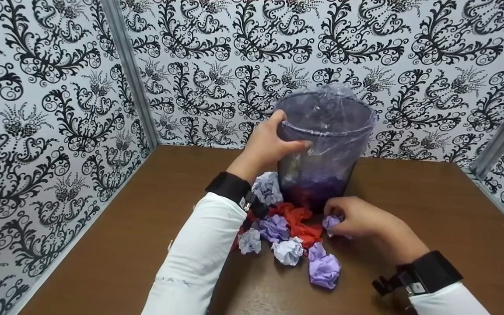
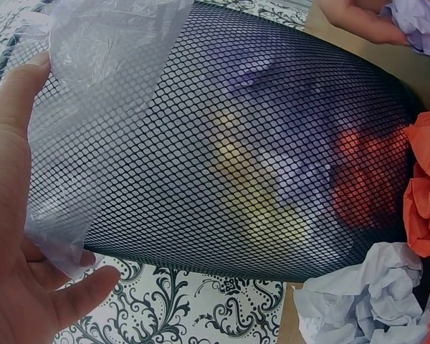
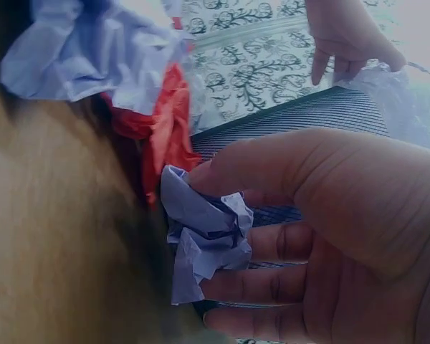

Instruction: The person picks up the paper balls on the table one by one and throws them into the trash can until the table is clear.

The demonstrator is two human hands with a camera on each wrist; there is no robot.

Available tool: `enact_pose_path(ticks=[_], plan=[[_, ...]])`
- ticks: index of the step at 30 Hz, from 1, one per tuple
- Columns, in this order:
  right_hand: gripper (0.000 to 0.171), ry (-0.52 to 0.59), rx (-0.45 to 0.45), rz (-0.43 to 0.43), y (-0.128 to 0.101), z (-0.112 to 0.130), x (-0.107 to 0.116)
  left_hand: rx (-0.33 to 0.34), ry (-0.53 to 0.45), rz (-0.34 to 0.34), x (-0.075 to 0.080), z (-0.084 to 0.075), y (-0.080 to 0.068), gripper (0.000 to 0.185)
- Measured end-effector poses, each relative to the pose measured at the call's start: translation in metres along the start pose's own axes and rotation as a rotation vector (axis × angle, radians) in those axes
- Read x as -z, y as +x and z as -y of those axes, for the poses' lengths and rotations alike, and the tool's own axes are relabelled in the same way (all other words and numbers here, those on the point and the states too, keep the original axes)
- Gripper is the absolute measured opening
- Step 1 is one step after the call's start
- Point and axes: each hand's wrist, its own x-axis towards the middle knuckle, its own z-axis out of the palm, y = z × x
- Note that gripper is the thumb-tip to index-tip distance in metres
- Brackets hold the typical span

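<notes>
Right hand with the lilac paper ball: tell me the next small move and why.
Probably lift the right hand and carry its lilac paper ball up over the rim of the mesh bin. The fingers already pinch the ball at the bin's foot, the left hand grips the rim, and crumpled paper already lies inside.
</notes>
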Motion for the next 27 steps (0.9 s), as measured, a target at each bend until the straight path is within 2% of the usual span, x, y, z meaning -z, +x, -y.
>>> enact_pose_path(ticks=[6,13,21,27], plan=[[0.028,0.026,0.018,-0.03,-0.008,0.006,0.019,-0.002,0.007,0.003,0.0,-0.001,0.0,0.075],[0.029,0.072,0.073,-0.081,-0.018,0.022,0.042,-0.028,0.075,-0.024,0.002,0.001,0.0,0.074],[0.028,0.071,0.148,-0.153,-0.027,0.041,0.062,-0.028,0.031,-0.018,0.004,0.0,0.001,0.075],[0.034,0.178,0.255,-0.209,-0.04,0.064,0.082,-0.033,0.062,-0.013,0.002,0.001,0.001,0.076]])
